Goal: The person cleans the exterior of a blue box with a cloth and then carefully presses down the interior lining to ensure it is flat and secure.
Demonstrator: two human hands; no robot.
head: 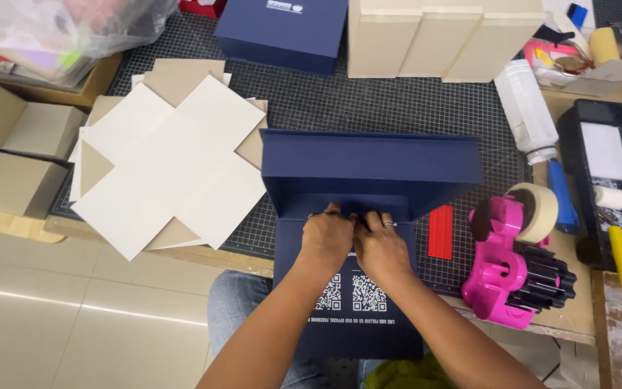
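Left hand (325, 238) and right hand (379, 243), fingers curled and pressed together, bear on the navy box (368, 169) at the cutting mat's (397, 108) front edge. Grip detail unclear. Uneven pressure could skew the fold.

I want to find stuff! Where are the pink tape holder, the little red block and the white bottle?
pink tape holder (507, 270): head view, on its pink body.
red block (440, 232): head view, middle of its top face.
white bottle (527, 108): head view, middle of its side.
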